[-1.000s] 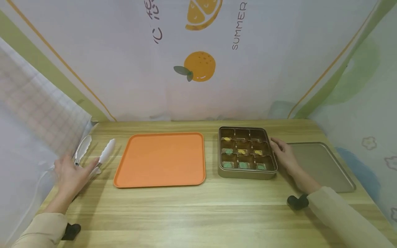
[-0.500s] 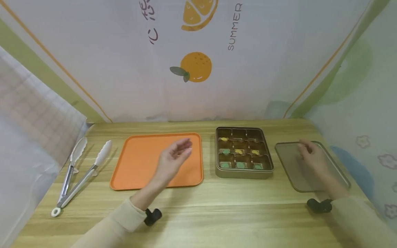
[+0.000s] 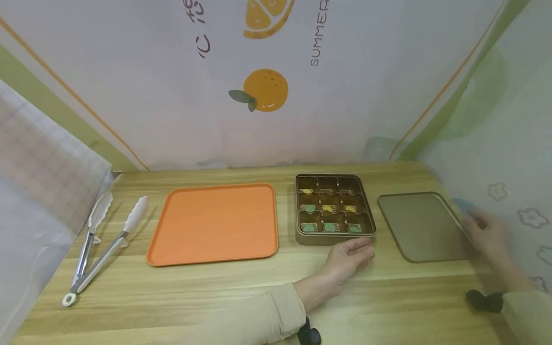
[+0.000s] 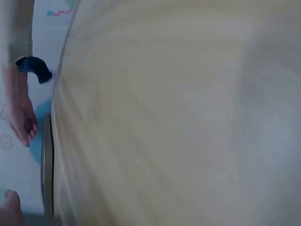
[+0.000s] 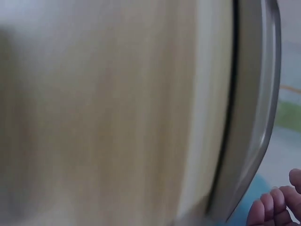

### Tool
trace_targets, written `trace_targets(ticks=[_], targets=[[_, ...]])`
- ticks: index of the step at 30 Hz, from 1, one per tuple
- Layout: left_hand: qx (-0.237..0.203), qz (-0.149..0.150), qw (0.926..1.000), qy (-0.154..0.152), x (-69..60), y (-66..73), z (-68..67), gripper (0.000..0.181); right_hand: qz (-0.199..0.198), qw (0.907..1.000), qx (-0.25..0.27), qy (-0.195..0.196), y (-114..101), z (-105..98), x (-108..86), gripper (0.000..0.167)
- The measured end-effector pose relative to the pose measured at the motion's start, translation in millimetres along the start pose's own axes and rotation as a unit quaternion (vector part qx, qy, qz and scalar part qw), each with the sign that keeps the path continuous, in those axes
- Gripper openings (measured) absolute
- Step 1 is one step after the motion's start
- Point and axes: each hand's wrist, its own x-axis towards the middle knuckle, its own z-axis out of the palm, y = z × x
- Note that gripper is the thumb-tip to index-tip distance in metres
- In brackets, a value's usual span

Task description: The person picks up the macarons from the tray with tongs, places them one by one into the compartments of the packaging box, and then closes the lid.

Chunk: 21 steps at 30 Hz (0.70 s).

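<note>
A metal tin [image 3: 332, 238] with a divided dark insert stands right of the table's middle. Yellow pieces [image 3: 328, 208] lie in its back and middle rows, green pieces [image 3: 331, 227] in its middle and front rows. My left hand [image 3: 345, 266] hovers by the tin's front right corner, fingers loosely bent and holding nothing; contact cannot be told. The rectangular metal lid [image 3: 424, 227] lies flat to the right of the tin. Beside the lid's right edge is my right hand [image 3: 489, 237], slightly blurred. In the right wrist view its fingers [image 5: 267, 207] look apart from the lid.
An orange tray [image 3: 215, 225] lies left of the tin. Spread tongs [image 3: 99, 263] with white tips rest at the table's far left. Printed cloth walls [image 3: 336, 120] close off the back and both sides.
My left hand has let go of the tongs and crossed over the tray to the tin's front. From the tin's right side, my right hand has moved right, past the lid.
</note>
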Motion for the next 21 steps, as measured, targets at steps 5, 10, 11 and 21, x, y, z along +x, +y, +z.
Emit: trace_targets(ticks=[5, 10, 11, 21], targets=[[-0.055, -0.029, 0.9972, 0.042, 15.0, -11.2, 31.8, 0.037, -0.006, 0.9992, -0.035, -0.018, 4.2, -6.4, -3.9, 0.034], [-0.066, -0.039, 0.9947, 0.068, 25.8, -18.6, 57.6, 0.037, 0.008, 0.9974, -0.046, -0.055, 5.7, -6.1, -4.1, 0.039], [-0.057, -0.039, 0.9946, 0.077, 27.8, -19.6, 61.7, 0.037, 0.009, 0.9969, -0.051, -0.059, 6.5, -5.7, -3.7, 0.039], [-0.03, -0.038, 0.9924, 0.113, 48.7, -26.1, 76.4, 0.05, 0.017, 0.9945, -0.056, -0.087, 9.3, -4.9, 0.7, 0.04]])
